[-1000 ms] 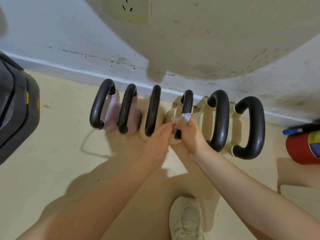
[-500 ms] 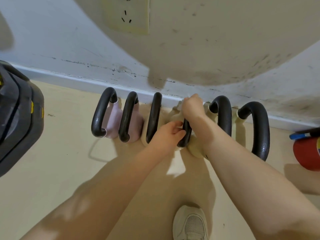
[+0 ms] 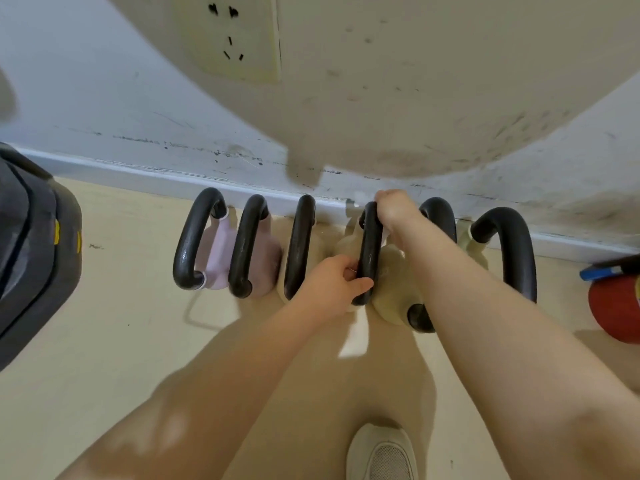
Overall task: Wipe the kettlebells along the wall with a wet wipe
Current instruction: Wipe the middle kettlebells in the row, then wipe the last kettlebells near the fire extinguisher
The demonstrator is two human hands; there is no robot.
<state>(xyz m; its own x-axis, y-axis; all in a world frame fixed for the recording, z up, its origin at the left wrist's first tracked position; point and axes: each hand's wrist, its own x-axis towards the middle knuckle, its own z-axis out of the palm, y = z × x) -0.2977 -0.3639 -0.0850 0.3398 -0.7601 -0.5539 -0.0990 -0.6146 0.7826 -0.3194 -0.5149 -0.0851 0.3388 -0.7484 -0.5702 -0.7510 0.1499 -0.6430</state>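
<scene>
Several kettlebells with black handles stand in a row on the floor against the wall: two pink ones (image 3: 216, 254) on the left, cream ones to their right. My left hand (image 3: 332, 289) grips the near end of the fourth kettlebell's handle (image 3: 369, 251). At the far end of that handle, by the baseboard, my right hand (image 3: 394, 209) is curled over it. The wet wipe is almost wholly hidden under its fingers. My right forearm crosses the fifth kettlebell (image 3: 440, 213).
A black padded object (image 3: 31, 244) fills the left edge. A red cylinder (image 3: 616, 306) with a blue part lies at the right edge. A wall socket (image 3: 239, 36) is above the row. My shoe (image 3: 384, 455) stands on the beige floor below.
My right hand slid with the wipe from the near part of the fourth handle up to its far end. My left hand closed on the handle's near end.
</scene>
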